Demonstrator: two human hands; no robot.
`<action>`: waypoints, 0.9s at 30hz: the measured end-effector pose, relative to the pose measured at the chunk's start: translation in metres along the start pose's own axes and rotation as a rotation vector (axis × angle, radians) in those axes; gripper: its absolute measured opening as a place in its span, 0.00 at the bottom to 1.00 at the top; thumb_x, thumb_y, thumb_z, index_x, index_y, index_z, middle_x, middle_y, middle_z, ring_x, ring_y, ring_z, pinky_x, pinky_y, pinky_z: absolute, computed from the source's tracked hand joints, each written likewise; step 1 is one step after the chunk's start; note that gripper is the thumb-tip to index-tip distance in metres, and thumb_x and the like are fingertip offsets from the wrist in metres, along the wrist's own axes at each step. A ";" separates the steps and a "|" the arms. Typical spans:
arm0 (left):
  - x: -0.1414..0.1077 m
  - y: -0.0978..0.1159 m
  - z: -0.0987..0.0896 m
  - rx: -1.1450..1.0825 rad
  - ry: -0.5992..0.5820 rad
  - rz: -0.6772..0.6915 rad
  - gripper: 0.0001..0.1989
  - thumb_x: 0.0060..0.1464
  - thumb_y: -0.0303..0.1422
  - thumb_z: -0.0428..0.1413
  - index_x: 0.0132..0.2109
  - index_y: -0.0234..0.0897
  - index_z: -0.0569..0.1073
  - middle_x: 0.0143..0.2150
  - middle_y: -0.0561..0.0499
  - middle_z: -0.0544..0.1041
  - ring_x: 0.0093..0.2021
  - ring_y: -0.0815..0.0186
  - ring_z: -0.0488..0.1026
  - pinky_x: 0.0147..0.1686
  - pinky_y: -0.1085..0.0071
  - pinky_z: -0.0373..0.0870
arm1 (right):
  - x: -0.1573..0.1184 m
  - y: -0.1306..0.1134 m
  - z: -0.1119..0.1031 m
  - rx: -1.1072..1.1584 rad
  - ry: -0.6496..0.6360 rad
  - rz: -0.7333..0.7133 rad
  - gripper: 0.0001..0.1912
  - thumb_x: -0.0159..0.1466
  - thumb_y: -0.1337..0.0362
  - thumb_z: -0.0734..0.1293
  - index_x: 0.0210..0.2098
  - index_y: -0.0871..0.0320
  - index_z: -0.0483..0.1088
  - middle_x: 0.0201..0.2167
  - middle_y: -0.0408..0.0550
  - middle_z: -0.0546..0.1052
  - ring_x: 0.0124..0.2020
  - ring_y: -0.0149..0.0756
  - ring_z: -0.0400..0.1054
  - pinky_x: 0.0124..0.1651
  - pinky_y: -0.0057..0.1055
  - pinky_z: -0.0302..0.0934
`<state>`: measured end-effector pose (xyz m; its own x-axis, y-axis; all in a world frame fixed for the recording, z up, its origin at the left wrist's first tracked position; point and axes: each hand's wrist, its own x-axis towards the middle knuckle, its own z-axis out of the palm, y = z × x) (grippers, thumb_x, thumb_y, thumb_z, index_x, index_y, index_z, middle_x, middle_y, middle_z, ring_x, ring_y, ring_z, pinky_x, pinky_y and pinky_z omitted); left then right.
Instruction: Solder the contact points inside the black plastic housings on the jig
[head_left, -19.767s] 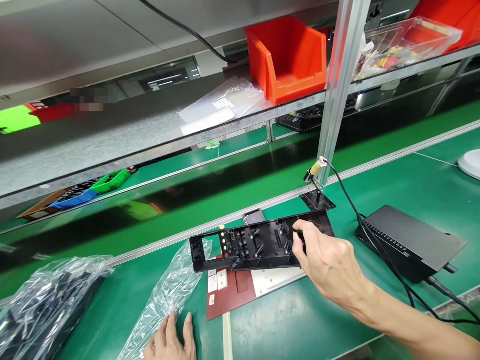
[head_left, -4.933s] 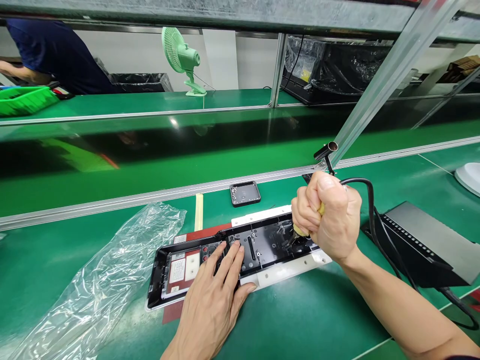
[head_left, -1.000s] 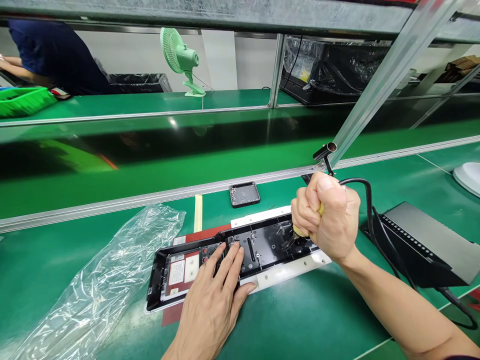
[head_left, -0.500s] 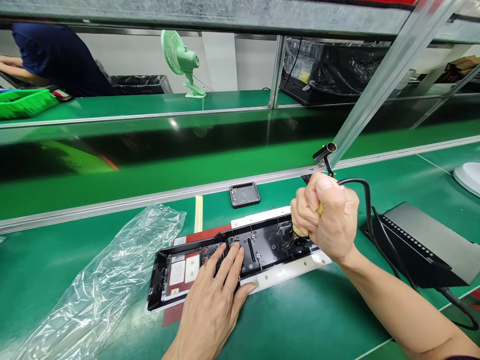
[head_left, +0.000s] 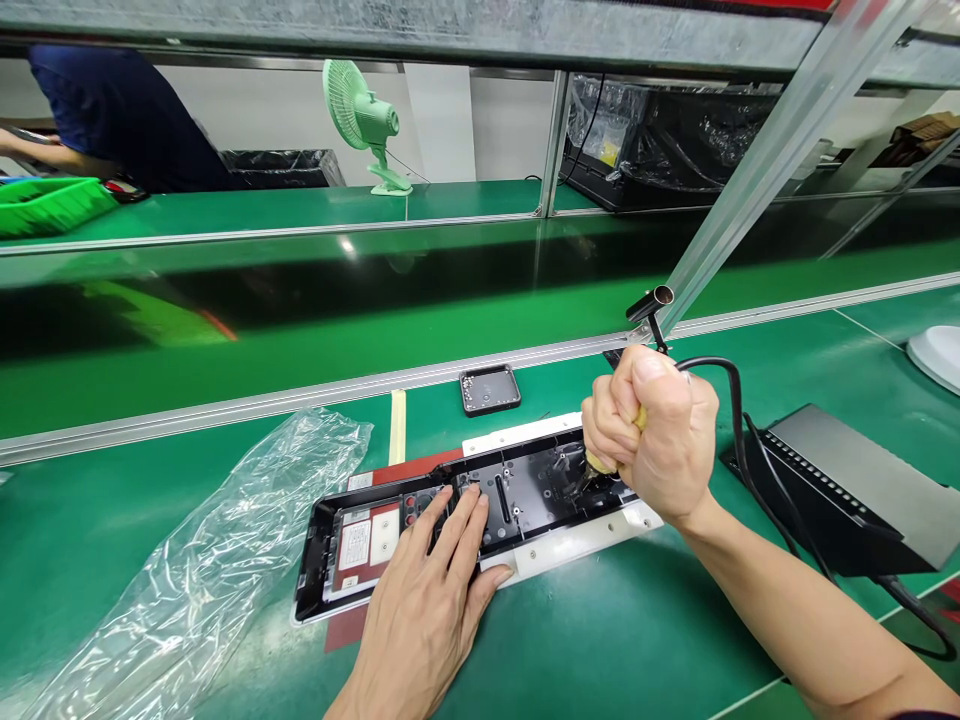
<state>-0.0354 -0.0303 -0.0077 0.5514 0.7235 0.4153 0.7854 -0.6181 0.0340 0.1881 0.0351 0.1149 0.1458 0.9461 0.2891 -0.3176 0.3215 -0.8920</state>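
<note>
A long black plastic housing (head_left: 525, 490) lies slanted on a white fixture (head_left: 592, 537) with a dark red base. My left hand (head_left: 431, 590) rests flat over its middle, fingers stretched out and the thumb at the near edge. My right hand (head_left: 652, 430) is a fist around an electric screwdriver (head_left: 598, 464), of which only bits of the yellowish body show. The tool points down into the right part of the housing; its tip is hard to make out. Beyond the housing sits a small black tray (head_left: 490, 390) with several tiny screws.
Clear plastic film (head_left: 225, 560) lies at the left. A grey and black box (head_left: 847, 490) with a black cable (head_left: 739, 420) stands at the right. A metal tube holder (head_left: 649, 304) is near the slanted post (head_left: 757, 190). Across the green belt are a fan (head_left: 361, 115) and another person (head_left: 124, 120).
Both my hands, the screwdriver and the housing stay in place. Across the belt, the other person's arm has shifted slightly.
</note>
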 end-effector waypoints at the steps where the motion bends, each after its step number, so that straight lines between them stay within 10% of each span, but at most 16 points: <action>1: 0.000 0.000 0.000 -0.003 0.000 -0.001 0.29 0.69 0.42 0.53 0.70 0.32 0.64 0.69 0.45 0.70 0.66 0.45 0.67 0.58 0.49 0.74 | 0.000 0.000 0.000 0.000 -0.002 -0.001 0.28 0.66 0.51 0.70 0.21 0.53 0.50 0.14 0.33 0.49 0.13 0.23 0.41 0.12 0.22 0.41; 27: 0.000 0.001 0.001 -0.013 -0.002 -0.011 0.29 0.68 0.42 0.53 0.71 0.34 0.62 0.69 0.46 0.71 0.66 0.45 0.68 0.58 0.49 0.74 | 0.000 0.001 0.001 0.026 -0.014 -0.003 0.30 0.65 0.50 0.72 0.21 0.54 0.50 0.14 0.33 0.49 0.13 0.22 0.42 0.11 0.22 0.41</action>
<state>-0.0345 -0.0302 -0.0089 0.5430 0.7309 0.4135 0.7879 -0.6138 0.0504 0.1869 0.0357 0.1143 0.1340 0.9456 0.2965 -0.3412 0.3249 -0.8820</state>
